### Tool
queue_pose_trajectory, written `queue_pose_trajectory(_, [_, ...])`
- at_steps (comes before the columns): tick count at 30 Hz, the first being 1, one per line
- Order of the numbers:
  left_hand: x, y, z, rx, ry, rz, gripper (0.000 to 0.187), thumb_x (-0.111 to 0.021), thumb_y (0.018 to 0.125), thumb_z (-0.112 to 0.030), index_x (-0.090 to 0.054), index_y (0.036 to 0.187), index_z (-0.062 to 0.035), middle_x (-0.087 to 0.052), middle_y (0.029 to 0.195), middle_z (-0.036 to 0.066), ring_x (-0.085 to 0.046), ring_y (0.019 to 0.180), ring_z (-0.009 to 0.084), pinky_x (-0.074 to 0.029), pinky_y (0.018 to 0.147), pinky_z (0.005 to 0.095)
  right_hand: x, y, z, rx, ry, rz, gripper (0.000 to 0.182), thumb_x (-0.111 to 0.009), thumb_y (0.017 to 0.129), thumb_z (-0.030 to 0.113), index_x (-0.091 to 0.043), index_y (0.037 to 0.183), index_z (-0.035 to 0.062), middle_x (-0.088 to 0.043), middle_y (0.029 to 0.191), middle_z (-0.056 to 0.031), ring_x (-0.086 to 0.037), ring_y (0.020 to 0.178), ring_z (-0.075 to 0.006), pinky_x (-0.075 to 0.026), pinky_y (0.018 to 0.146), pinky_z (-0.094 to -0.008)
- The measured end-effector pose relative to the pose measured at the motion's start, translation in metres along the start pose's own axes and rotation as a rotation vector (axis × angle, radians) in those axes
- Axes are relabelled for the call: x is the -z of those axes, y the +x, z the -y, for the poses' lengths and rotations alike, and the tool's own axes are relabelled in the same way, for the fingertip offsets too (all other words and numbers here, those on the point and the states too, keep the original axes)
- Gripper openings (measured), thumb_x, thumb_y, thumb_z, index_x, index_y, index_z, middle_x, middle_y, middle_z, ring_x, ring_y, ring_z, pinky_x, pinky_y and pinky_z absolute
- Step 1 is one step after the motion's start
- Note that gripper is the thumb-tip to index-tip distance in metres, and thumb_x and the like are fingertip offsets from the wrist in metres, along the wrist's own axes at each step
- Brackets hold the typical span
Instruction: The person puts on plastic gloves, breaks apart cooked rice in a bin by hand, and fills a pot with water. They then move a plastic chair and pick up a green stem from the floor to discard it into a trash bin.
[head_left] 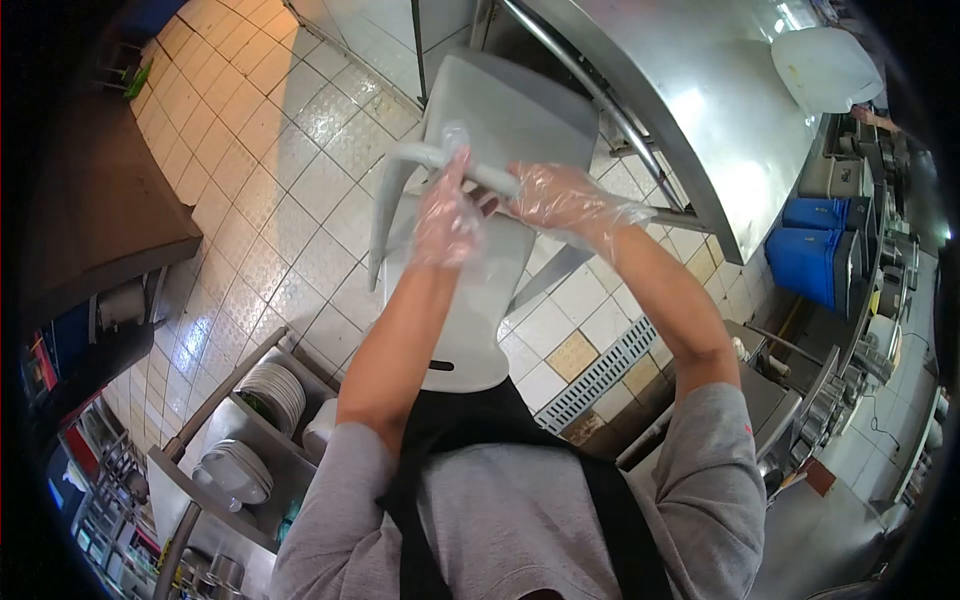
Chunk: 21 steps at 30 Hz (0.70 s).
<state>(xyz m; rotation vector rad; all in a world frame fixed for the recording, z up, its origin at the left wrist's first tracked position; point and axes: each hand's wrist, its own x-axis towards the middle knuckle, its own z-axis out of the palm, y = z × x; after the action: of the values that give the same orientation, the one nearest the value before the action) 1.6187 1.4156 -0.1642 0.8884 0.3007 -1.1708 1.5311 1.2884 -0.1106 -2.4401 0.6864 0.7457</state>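
A pale grey-white plastic chair [465,330] stands in front of me, with a slot in the panel nearest my body. A curved white bar [408,155], apparently part of the chair, crosses above it and bends downward on the left. My left hand [447,222], in a clear plastic glove, lies against this bar with its thumb side over it and its fingers curled below. A loose glove tip sticks up past the bar. Also gloved, my right hand [562,200] closes round the bar's right end. Its fingertips are partly hidden.
A steel table [690,60] with a white container [825,70] is at upper right. Blue bins [810,260] stand at right; a co-worker's hand shows beyond. Stacked plates [272,392] sit on a steel shelf at lower left. A floor drain grate [600,370] lies right of the chair.
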Motion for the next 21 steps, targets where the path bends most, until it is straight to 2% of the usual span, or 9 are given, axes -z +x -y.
queue_pose_trajectory(1, [-0.012, 0.009, 0.005, -0.012, -0.005, 0.003, 0.055, -0.068, 0.08, -0.031, -0.044, 0.124, -0.0061, -0.051, 0.113, 0.013, -0.053, 0.102, 0.0284, -0.043, 0.086, 0.0431, -0.001, -0.001, -0.003, 0.008, -0.01, -0.006, 0.05, -0.059, 0.081, 0.037, -0.052, 0.119, 0.0055, -0.062, 0.107, -0.0177, -0.059, 0.101, -0.0329, -0.046, 0.088, -0.0401])
queue_pose_trajectory(3, [-0.024, 0.02, 0.009, -0.037, -0.068, -0.227, 0.025, -0.07, 0.073, -0.015, -0.056, 0.088, -0.002, -0.051, 0.083, 0.006, -0.052, 0.076, 0.0198, -0.044, 0.067, 0.0372, -0.004, 0.001, -0.008, -0.066, 0.156, 0.054, 0.044, -0.058, 0.08, 0.034, -0.055, 0.116, 0.008, -0.065, 0.099, -0.0165, -0.061, 0.096, -0.0328, -0.047, 0.084, -0.0416])
queue_pose_trajectory(4, [-0.03, 0.019, 0.004, -0.049, -0.069, -0.225, 0.025, -0.07, 0.073, -0.015, -0.056, 0.088, -0.002, -0.051, 0.083, 0.006, -0.052, 0.076, 0.0198, -0.044, 0.067, 0.0372, -0.005, 0.001, -0.008, -0.056, 0.152, 0.047, 0.044, -0.058, 0.08, 0.034, -0.055, 0.116, 0.008, -0.065, 0.099, -0.0165, -0.061, 0.096, -0.0328, -0.047, 0.084, -0.0416])
queue_pose_trajectory(6, [-0.04, 0.014, -0.002, 0.018, 0.163, -0.329, 0.015, -0.065, 0.07, -0.009, -0.057, 0.078, 0.0005, -0.051, 0.076, 0.008, -0.051, 0.067, 0.02, -0.042, 0.057, 0.0369, -0.01, -0.004, -0.007, -0.078, 0.133, 0.024, 0.041, -0.058, 0.08, 0.032, -0.056, 0.114, 0.0099, -0.065, 0.096, -0.0167, -0.062, 0.093, -0.0321, -0.047, 0.083, -0.0413])
queue_pose_trajectory(13, [-0.054, 0.005, 0.002, -0.049, 0.308, -0.208, 0.018, -0.064, 0.071, -0.012, -0.053, 0.067, 0.0022, -0.048, 0.063, 0.006, -0.046, 0.054, 0.0191, -0.039, 0.05, 0.0371, 0.003, -0.029, -0.011, -0.102, 0.15, -0.052, 0.044, -0.059, 0.077, 0.03, -0.057, 0.115, 0.0076, -0.066, 0.093, -0.0188, -0.063, 0.088, -0.0339, -0.048, 0.082, -0.0408])
queue_pose_trajectory(16, [-0.059, -0.009, 0.004, -0.166, 0.476, -0.064, 0.02, -0.062, 0.073, -0.014, -0.052, 0.064, 0.0011, -0.048, 0.06, 0.003, -0.046, 0.053, 0.0183, -0.038, 0.049, 0.037, 0.017, -0.047, -0.007, -0.095, 0.101, -0.074, 0.048, -0.06, 0.077, 0.029, -0.055, 0.119, 0.0055, -0.066, 0.09, -0.0192, -0.063, 0.086, -0.0348, -0.048, 0.08, -0.0412])
queue_pose_trajectory(17, [-0.053, -0.008, 0.012, -0.369, 0.584, 0.044, 0.02, -0.061, 0.075, -0.014, -0.052, 0.064, 0.0012, -0.048, 0.06, 0.004, -0.047, 0.054, 0.0184, -0.039, 0.05, 0.0368, 0.021, -0.053, -0.006, -0.096, 0.058, -0.078, 0.049, -0.06, 0.077, 0.029, -0.055, 0.12, 0.0054, -0.066, 0.09, -0.0196, -0.063, 0.087, -0.0347, -0.049, 0.08, -0.0412])
queue_pose_trajectory(19, [-0.05, -0.008, 0.023, -0.568, 0.684, 0.138, 0.02, -0.059, 0.076, -0.014, -0.052, 0.064, 0.0014, -0.048, 0.06, 0.004, -0.048, 0.055, 0.0184, -0.039, 0.05, 0.0365, 0.02, -0.054, -0.011, -0.089, 0.012, -0.067, 0.05, -0.061, 0.077, 0.029, -0.055, 0.12, 0.0052, -0.066, 0.091, -0.02, -0.063, 0.087, -0.0346, -0.049, 0.08, -0.0411])
queue_pose_trajectory(21, [-0.058, -0.002, 0.022, -0.551, 0.643, 0.083, 0.019, -0.06, 0.075, -0.013, -0.052, 0.065, 0.0012, -0.051, 0.059, 0.007, -0.051, 0.055, 0.0201, -0.039, 0.05, 0.0374, 0.017, -0.047, -0.022, -0.071, -0.017, -0.124, 0.049, -0.061, 0.076, 0.029, -0.055, 0.119, 0.0038, -0.066, 0.091, -0.0201, -0.063, 0.088, -0.0352, -0.049, 0.081, -0.0413])
